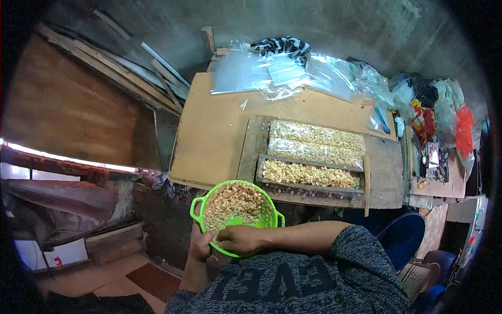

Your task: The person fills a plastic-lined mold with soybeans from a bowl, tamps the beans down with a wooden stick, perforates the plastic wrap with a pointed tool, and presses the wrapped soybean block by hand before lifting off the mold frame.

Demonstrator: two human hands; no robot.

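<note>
A bright green plastic basin (272, 201) with two side handles is tilted toward me at the table's front edge. Pale, bean-like grains (235, 201) fill its far side, while bare green shows near its bottom. My left hand (201, 245) grips the near left rim. Inside the near part of the basin is my right hand (240, 239), its fingers curled; what they hold, if anything, is hidden. On a grey board, a narrow wooden frame (260, 170) contains loose grains of the same kind. Behind it lie two long, plastic-wrapped slabs (316, 142) of grains.
The grey wooden board (384, 167) rests on a tan tabletop (206, 136). A thin wooden strip (367, 186) lies at the frame's right end. Clear plastic sheets (240, 70) cover the back edge. Bags (449, 99) and small items crowd the right. Planks (115, 68) lean at left.
</note>
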